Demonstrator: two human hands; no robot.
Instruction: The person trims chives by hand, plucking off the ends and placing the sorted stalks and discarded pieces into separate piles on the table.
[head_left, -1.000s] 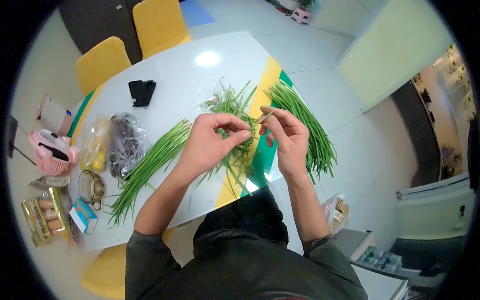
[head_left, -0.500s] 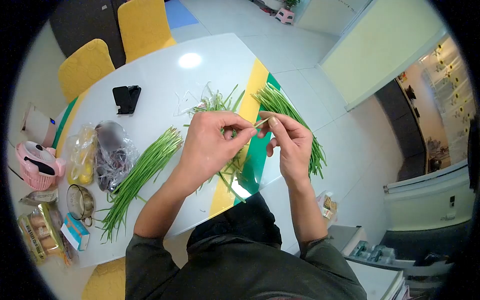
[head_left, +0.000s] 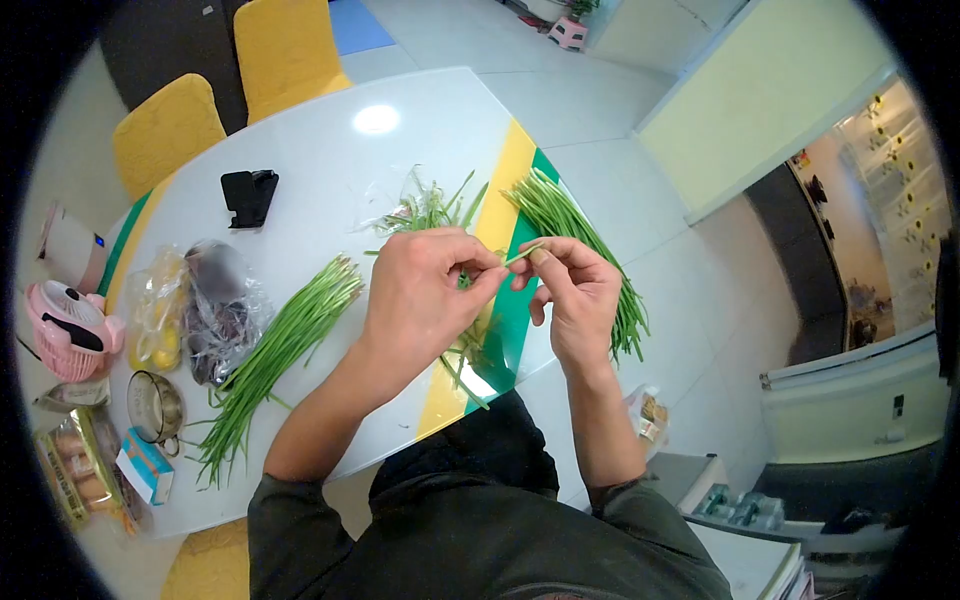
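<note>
My left hand (head_left: 425, 295) and my right hand (head_left: 575, 295) are close together over the table's striped edge. Each pinches, between thumb and fingers, one thin green chive (head_left: 519, 256) that spans the gap between them. Left of my left arm lies a large bunch of chives (head_left: 290, 345), pale ends pointing away from me. A second bunch of chives (head_left: 575, 235) lies at the table's right edge, partly hidden by my right hand. Loose chive scraps (head_left: 430, 208) form a pile on a clear plastic bag, partly behind my left hand.
The white table (head_left: 330, 150) carries a black phone stand (head_left: 249, 197), bagged yellow fruit (head_left: 160, 315), a bag with dark contents (head_left: 220, 335), a glass cup (head_left: 155, 407), a blue-and-white box (head_left: 145, 465), packaged food (head_left: 85, 465) and a pink fan (head_left: 70, 325). Yellow chairs (head_left: 170, 135) stand beyond.
My right hand has shifted slightly left and down, with the chive still pinched between both hands. The whole view has moved a little; the bunches have not visibly changed.
</note>
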